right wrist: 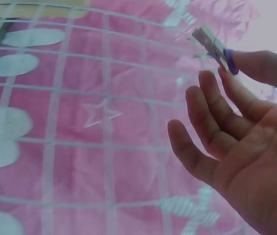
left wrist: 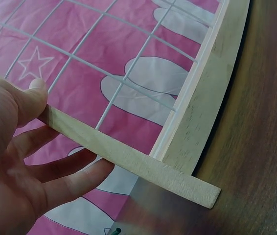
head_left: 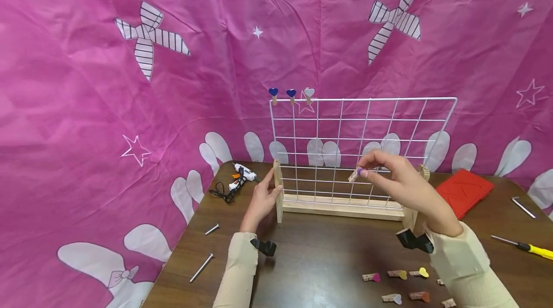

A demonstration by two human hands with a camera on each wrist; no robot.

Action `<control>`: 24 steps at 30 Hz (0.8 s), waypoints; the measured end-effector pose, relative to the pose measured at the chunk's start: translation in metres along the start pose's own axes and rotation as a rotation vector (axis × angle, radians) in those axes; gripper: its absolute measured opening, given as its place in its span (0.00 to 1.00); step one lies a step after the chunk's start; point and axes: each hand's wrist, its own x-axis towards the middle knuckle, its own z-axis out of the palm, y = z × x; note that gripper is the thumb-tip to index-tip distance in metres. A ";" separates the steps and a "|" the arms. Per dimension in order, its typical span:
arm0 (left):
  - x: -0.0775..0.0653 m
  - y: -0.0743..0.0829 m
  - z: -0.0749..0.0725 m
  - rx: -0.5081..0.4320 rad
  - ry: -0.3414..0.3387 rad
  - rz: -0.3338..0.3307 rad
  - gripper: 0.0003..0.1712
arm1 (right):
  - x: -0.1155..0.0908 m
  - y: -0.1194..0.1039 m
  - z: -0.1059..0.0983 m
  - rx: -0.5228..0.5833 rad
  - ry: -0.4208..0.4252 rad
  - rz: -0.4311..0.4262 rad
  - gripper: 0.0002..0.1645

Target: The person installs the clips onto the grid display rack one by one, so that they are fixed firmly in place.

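Note:
A white wire grid stands upright in a wooden base on the table. My left hand grips the wooden left side post, thumb on one face and fingers behind, as the left wrist view shows. In front of the grid, my right hand pinches a small wooden clothespin with a purple heart, between thumb and index finger; its other fingers are loosely bent. Two blue-heart clothespins and a white-heart clothespin sit clipped on the grid's top wire at the left.
Several heart clothespins lie at the front right, partly hidden by the right sleeve. A glue gun with a black cord and two bolts are at left. A red packet, hex key and screwdriver lie at right.

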 end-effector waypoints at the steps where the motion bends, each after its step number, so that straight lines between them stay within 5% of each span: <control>1: 0.000 0.000 0.000 0.000 -0.003 0.000 0.35 | 0.007 -0.004 -0.003 -0.010 0.009 -0.006 0.11; 13: 0.000 -0.001 -0.002 -0.013 -0.005 0.021 0.35 | 0.104 -0.042 -0.034 -0.320 0.122 -0.184 0.03; 24: -0.001 -0.003 0.000 0.001 -0.001 0.025 0.36 | 0.155 -0.046 -0.036 -0.522 0.105 -0.061 0.03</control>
